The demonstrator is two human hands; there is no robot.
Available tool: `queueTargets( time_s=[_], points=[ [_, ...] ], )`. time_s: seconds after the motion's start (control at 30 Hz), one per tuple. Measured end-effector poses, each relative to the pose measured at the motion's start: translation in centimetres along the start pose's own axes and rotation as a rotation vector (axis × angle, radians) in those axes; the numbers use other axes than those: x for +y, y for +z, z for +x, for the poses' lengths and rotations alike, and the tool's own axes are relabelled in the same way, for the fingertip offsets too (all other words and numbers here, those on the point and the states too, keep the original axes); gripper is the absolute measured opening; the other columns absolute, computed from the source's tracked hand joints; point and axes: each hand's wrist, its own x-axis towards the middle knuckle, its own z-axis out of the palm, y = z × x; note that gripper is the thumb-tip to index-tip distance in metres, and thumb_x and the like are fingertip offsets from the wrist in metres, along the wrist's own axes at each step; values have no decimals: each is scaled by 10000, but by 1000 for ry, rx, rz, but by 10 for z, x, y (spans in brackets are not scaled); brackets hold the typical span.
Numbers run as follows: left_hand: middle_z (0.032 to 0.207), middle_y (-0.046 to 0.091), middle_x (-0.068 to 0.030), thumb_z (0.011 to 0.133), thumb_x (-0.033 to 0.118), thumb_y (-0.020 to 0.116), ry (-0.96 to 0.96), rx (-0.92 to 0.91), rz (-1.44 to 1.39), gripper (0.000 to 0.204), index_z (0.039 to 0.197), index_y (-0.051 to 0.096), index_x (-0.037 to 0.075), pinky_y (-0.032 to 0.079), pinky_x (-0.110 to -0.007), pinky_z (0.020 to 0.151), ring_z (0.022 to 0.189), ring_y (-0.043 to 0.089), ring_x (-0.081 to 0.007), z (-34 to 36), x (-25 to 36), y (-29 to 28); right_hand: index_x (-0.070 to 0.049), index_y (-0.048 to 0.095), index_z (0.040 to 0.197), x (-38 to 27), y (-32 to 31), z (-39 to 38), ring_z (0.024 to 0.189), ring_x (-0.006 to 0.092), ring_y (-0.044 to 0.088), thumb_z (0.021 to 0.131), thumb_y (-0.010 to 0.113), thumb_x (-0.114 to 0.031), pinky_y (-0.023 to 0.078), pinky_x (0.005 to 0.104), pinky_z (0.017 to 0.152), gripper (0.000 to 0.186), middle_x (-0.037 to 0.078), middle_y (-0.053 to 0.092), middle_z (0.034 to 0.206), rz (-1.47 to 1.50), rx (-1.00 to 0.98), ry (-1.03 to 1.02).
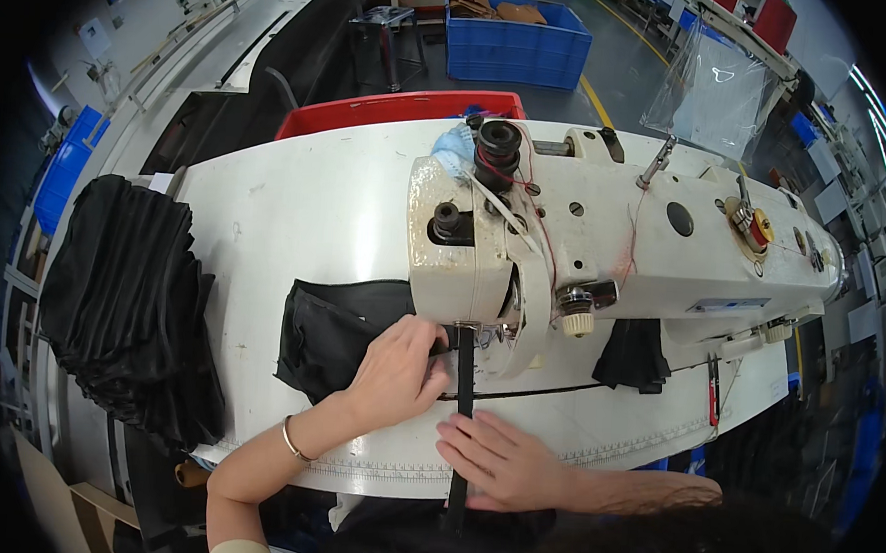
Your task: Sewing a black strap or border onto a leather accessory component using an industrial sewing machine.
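A white sewing machine stands across the table, its needle end just beyond my hands. From under that end a narrow black strip runs straight toward me and over the table's front edge. My left hand is closed beside the needle area, its bent fingertips at the edge of a black fabric piece; the fingertips are partly hidden. My right hand lies across the strip nearer to me, fingers over it and thumb lower down, gripping it. A thin black cord stretches rightward from the strip.
A tall stack of black fabric pieces occupies the table's left side. Right of the needle hangs a bunch of black fabric, with red-handled snips farther right. Behind the table are a red bin and a blue crate.
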Motion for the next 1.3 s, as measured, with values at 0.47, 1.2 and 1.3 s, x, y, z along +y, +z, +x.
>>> queueTargets(
  time_s=[0.47,1.2,1.3],
  points=[
    [890,617,-140,674,32,641,19,-102,103,287,961,637,13,500,-403,696,809,612,-323,-11,-25,10,-80,623,822,84,45,9,629,175,587,606,622,-145,454,320,440,226,23,538,656,-460,167,-10],
    [1089,595,-159,689,247,666,-95,-238,-5,383,1031,644,77,402,-480,911,1040,539,-368,-19,-11,-2,-104,543,568,79,95,-10,603,189,619,667,583,-131,506,307,423,110,68,540,655,-141,104,49],
    [1105,594,-154,671,305,682,-97,-265,-16,426,1035,646,88,385,-494,932,1063,530,-368,-18,-12,-2,-103,536,556,78,97,-5,595,190,618,653,588,-139,501,313,414,116,70,536,651,-141,135,69]
  ],
)
